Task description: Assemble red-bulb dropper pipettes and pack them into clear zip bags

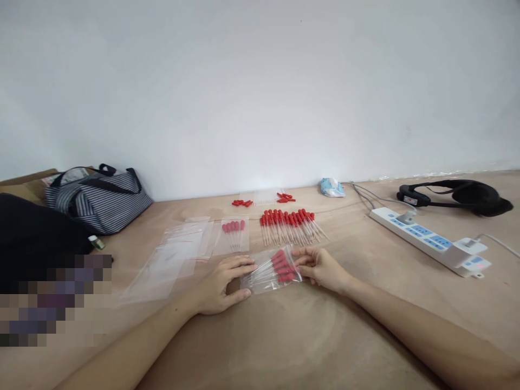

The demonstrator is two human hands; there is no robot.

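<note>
A clear zip bag [260, 283] lies in front of me, holding several droppers with red rubber bulbs [281, 265] pointing right and thin clear stems pointing left. My left hand [221, 284] grips the bag's left end, thumb at the near corner and fingers at the far one. At the right end, by the bag's mouth, the fingers and thumb of my right hand [319, 268] pinch the plastic. Beyond it, a row of loose droppers [288, 219] rests with bulbs facing the wall. Another bag with several droppers [233, 230] lies flat to their left.
Flat clear bags [174, 254] overlap on the left. Loose red bulbs [242, 203] and stems [266, 197] lie near the wall. A striped bag [109, 197] and small bottle [96, 242] stand left. Right are a tissue pack [332, 187], power strip [418, 235] and black headgear [475, 197].
</note>
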